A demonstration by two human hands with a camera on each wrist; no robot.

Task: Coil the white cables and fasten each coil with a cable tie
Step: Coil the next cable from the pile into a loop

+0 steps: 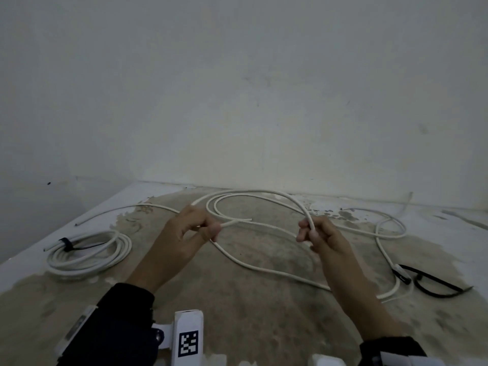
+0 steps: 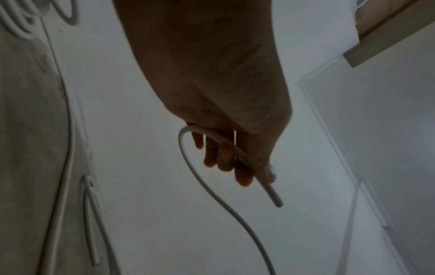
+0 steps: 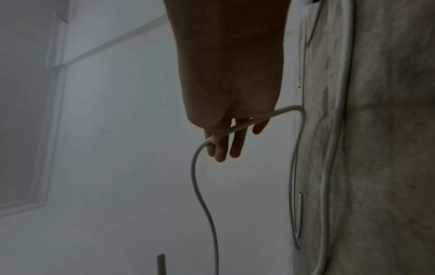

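Observation:
A long loose white cable [image 1: 253, 192] arches above the worn table between both hands. My left hand [image 1: 203, 228] pinches it near its free end [image 2: 277, 203], the fingers curled round it [image 2: 226, 148]. My right hand [image 1: 309, 231] grips the same cable [image 3: 237, 127] further along, where it bends down to the table. A finished white coil [image 1: 89, 253] bound by a black cable tie [image 1: 67, 244] lies at the left. More loose white cable [image 1: 390, 228] sprawls at the right.
Black cable ties [image 1: 433, 282] lie at the right by a cable end. Another thin white cable [image 1: 111, 210] runs toward the table's left edge. The worn table surface [image 1: 250, 299] meets a pale wall [image 1: 237, 101] at the back.

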